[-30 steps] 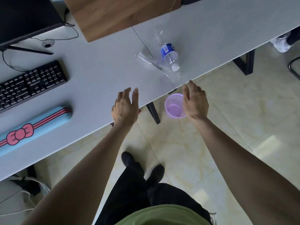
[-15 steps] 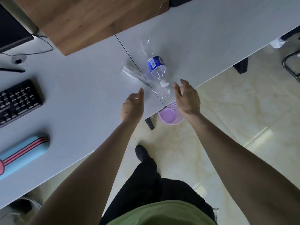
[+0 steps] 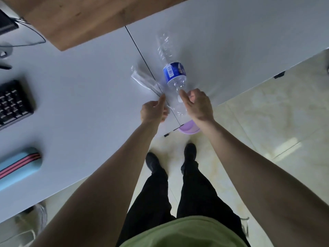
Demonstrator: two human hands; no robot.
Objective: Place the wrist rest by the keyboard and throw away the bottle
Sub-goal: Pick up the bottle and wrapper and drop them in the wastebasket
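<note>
A crushed clear bottle (image 3: 174,73) with a blue label lies on the white table (image 3: 85,107), its white cap pointing toward me. My right hand (image 3: 197,106) closes thumb and fingers around the cap end. My left hand (image 3: 153,111) sits just left of it with its fingers curled and one digit stretched onto a sheet of clear plastic (image 3: 175,111); whether it grips the sheet is unclear. The blue wrist rest (image 3: 17,166) with pink stripes lies at the left edge, in front of the black keyboard (image 3: 12,104).
A purple mesh bin (image 3: 187,128) stands on the floor under the table edge, mostly hidden by my right wrist. A clear wrapper (image 3: 142,79) lies left of the bottle. A wooden board (image 3: 80,18) covers the far table. Cables run at far left.
Both hands have moved forward over the table edge. The right hand has closed on the bottle's cap end, and the left has come onto the clear plastic beside it.
</note>
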